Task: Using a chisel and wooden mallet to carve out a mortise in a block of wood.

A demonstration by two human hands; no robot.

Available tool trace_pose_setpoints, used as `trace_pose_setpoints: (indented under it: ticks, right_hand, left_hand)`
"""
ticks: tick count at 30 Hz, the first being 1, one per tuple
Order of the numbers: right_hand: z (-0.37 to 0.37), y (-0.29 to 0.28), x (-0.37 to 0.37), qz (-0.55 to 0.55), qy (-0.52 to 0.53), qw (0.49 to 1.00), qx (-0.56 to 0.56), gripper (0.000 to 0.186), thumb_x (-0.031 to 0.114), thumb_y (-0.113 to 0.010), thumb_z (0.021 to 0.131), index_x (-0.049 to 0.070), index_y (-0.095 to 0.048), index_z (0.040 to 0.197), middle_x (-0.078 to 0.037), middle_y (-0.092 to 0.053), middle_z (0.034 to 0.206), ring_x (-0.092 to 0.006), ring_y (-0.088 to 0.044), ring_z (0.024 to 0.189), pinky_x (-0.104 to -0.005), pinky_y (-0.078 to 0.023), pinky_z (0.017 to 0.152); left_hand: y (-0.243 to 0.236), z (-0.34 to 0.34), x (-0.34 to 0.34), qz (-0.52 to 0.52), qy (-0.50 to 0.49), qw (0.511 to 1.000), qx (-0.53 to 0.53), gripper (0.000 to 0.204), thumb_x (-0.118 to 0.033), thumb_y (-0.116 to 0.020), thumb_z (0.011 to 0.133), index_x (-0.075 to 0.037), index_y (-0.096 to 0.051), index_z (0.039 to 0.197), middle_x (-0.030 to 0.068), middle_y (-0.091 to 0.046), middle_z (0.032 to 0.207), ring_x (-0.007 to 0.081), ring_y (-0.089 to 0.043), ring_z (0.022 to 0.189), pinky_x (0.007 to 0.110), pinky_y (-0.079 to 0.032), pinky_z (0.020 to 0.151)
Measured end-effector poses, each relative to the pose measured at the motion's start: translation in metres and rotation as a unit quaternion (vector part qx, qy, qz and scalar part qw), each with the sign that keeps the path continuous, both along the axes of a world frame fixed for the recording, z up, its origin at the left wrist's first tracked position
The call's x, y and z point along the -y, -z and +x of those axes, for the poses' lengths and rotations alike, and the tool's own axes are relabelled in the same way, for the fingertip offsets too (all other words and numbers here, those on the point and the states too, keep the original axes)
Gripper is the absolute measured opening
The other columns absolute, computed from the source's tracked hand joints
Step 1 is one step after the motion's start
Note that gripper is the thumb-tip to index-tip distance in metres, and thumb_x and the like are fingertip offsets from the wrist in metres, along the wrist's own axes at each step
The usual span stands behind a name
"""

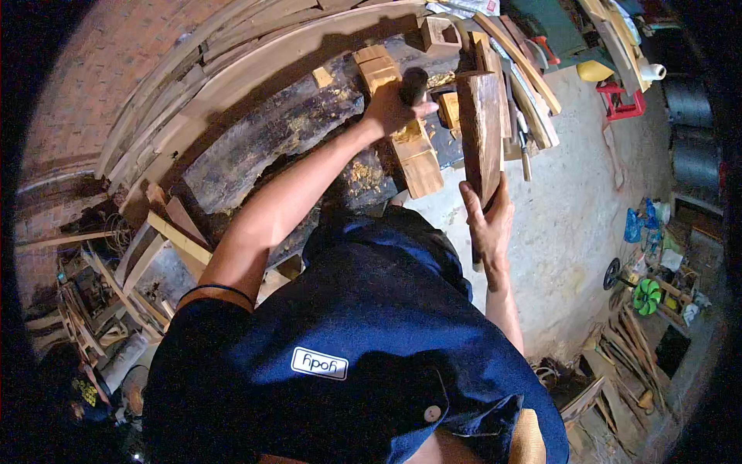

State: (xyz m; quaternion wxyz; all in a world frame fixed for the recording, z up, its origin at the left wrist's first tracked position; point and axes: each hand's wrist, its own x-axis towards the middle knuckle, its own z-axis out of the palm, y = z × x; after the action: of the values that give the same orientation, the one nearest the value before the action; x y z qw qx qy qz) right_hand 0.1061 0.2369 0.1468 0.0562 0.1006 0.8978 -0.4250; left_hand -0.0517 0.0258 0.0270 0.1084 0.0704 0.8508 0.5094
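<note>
Presently: left hand closed round dark handle atop wooden plane; right hand grips board just right of plane, long axes roughly parallel.

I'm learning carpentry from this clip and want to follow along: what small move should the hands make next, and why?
Probably bring the dark-handled tool in the left hand across to the board. The right hand already steadies that dark board by its near end, while the left hand grips the tool over the shavings-strewn workbench, slightly apart from the board.
</note>
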Motion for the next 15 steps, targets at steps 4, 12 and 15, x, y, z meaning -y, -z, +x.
trace_pose_setpoints:
  ticks: [4, 12, 15]
  right_hand:
    - [-0.001, -0.004, 0.000, -0.023, -0.011, 1.000, -0.002, 0.049, 0.034, -0.074, 0.086, -0.003, -0.052, 0.109, -0.025, -0.069, 0.080, -0.0404, -0.070, 0.074, -0.0427, -0.051, 0.065]
    - [-0.001, -0.015, 0.007, -0.017, -0.027, 0.999, -0.028, 0.045, 0.028, -0.075, 0.085, -0.002, -0.051, 0.109, -0.025, -0.070, 0.084, -0.0346, -0.072, 0.080, -0.0405, -0.054, 0.069]
    - [-0.001, -0.019, 0.008, -0.051, -0.033, 0.994, -0.091, 0.045, 0.026, -0.076, 0.084, -0.002, -0.051, 0.110, -0.024, -0.070, 0.082, -0.0319, -0.072, 0.078, -0.0391, -0.054, 0.068]
  left_hand:
    - [-0.005, -0.002, 0.001, 0.000, 0.016, 0.999, -0.052, 0.043, -0.049, -0.077, 0.077, -0.008, -0.070, 0.085, 0.0128, -0.072, 0.080, 0.0241, -0.070, 0.071, 0.039, -0.054, 0.070]
    - [0.008, 0.033, -0.015, 0.125, -0.021, 0.992, -0.013, 0.042, -0.043, -0.082, 0.075, -0.004, -0.072, 0.089, 0.0115, -0.074, 0.082, 0.0205, -0.069, 0.074, 0.034, -0.053, 0.071]
    - [-0.002, 0.044, -0.021, 0.194, 0.019, 0.981, -0.020, 0.036, -0.035, -0.078, 0.082, -0.007, -0.071, 0.103, 0.0109, -0.073, 0.088, 0.0185, -0.068, 0.078, 0.033, -0.051, 0.071]
